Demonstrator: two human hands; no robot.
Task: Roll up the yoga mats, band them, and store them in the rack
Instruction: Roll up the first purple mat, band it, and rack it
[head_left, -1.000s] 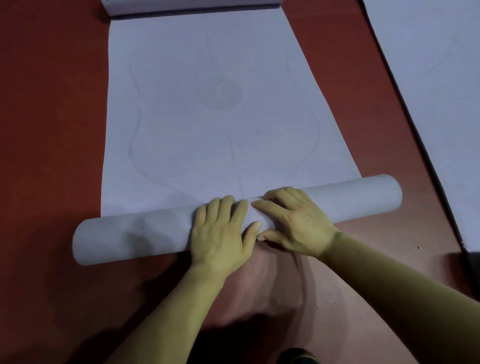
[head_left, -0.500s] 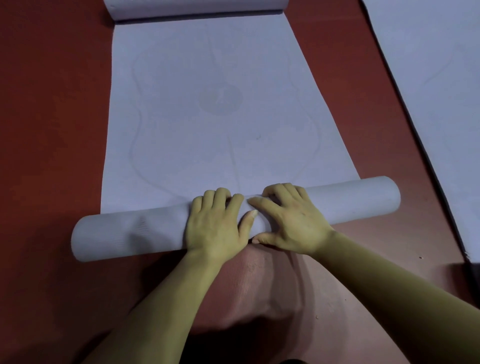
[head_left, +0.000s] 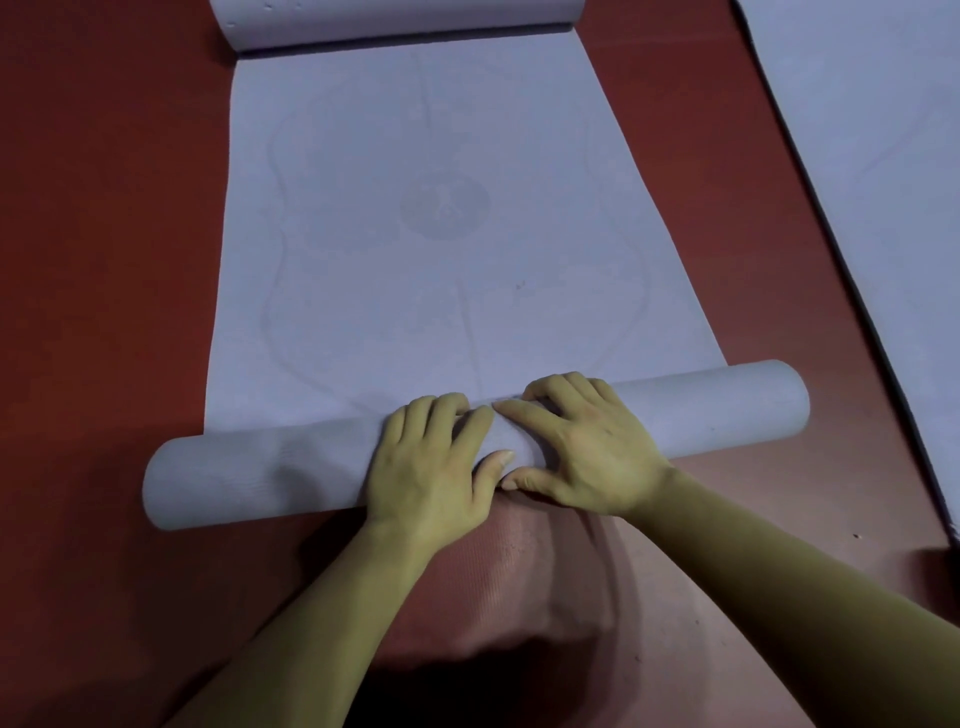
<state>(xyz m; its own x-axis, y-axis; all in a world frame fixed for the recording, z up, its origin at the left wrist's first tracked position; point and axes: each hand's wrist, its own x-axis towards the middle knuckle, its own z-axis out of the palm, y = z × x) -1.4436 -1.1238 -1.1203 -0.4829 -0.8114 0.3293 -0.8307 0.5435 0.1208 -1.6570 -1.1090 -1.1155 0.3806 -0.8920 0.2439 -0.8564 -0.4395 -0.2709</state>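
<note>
One yoga mat (head_left: 441, 208) is what we have under way, and we judge it less than half rolled. The roll (head_left: 260, 473) lies across the near end of the mat on the red floor (head_left: 104, 260), slightly askew, with its right end farther from us than its left. A long flat stretch of mat lies beyond it.

Our left hand (head_left: 431, 467) and right hand (head_left: 587, 457) sit side by side on the middle of the roll, thumbs nearly meeting on the near side. The fingers of both curve over the top toward the far side, so each hand cups and holds the roll rather than lying flat on it. Both outer ends of the roll have no hand on them.

At the far end we see a rolled grey edge (head_left: 405, 21). We cannot tell whether it is this mat's own curled end or a separate rolled mat lying there. A second mat (head_left: 883, 130) lies flat to the right, well apart from ours and not yet started.

What is left, as we judge it, is most of the job: finishing this roll, banding it, rolling and banding the second mat, then storing them. No band and no rack show anywhere in view (so we can say nothing about what the rack holds).
</note>
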